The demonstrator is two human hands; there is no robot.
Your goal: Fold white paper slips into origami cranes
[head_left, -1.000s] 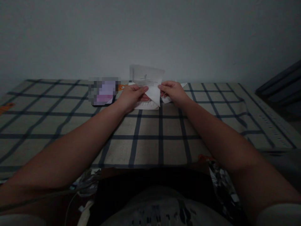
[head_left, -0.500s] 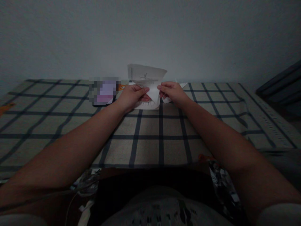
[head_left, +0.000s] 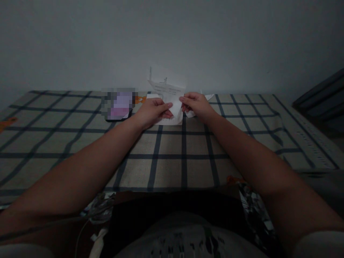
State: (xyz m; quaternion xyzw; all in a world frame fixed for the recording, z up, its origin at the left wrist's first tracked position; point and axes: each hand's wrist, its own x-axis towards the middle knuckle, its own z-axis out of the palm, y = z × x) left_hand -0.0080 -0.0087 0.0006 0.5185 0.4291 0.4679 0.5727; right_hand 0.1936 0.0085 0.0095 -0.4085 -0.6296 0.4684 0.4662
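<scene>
A white printed sheet of paper (head_left: 169, 91) stands partly raised near the back of the table, creased, its top flap leaning toward the wall. My left hand (head_left: 154, 110) pinches it at the lower left between thumb and fingers. At its right edge my right hand (head_left: 195, 105) grips it with thumb and fingertips. Another piece of white paper (head_left: 210, 96) shows behind my right hand; part of it is hidden. Under the hands, the lower part of the paper lies close to the cloth.
A phone-like object (head_left: 120, 105), partly pixelated, lies left of my hands. The table has a checked cloth (head_left: 172, 168). A grey wall (head_left: 172, 39) rises behind it. Cables (head_left: 100, 209) and a dark slatted object (head_left: 322, 96) are at the sides.
The paper's upper flap has tilted and risen, showing its face at a different angle. Both hands keep their grip and have barely shifted.
</scene>
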